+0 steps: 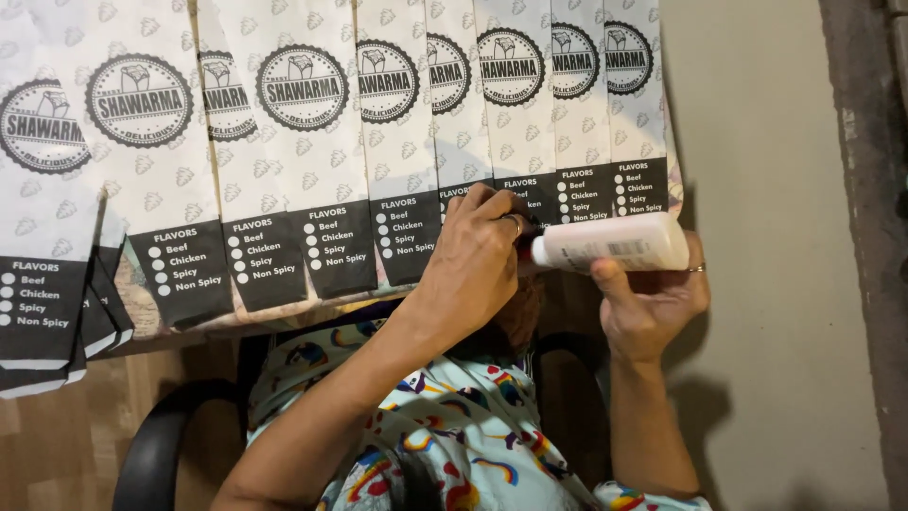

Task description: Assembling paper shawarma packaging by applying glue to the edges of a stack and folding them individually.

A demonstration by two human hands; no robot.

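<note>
**Bottle gripped sideways, cap end at the other hand**

Nearest the camera: lap in a bright rainbow-print garment (454, 426), seated on a dark chair (161, 445).

Right hand (653, 298) is clamped round a white plastic squeeze bottle (610, 244), held horizontal just above the surface edge (284, 317), thumb up across the body, fingers wrapped behind. Ring on one finger. Left hand (478, 255) is closed w/ fingers pinched at the bottle's dark nozzle end (526, 237); can't tell exactly what the fingertips pinch, too small and shaded.

Handling, as a judgement: bottle looks light, thin-walled, soft enough to dent and squirt if squeezed hard; smooth label probably a bit slick. Best hold is mid-body, as now, w/ the other hand on the cap.

Beyond the hands: a row of long white printed paper sleeves w/ black lower panels (331, 189), overlapped side by side, flat on the surface. Thin, floppy, easy to crease or smear. Plain grey floor (785, 284) to the right.
</note>
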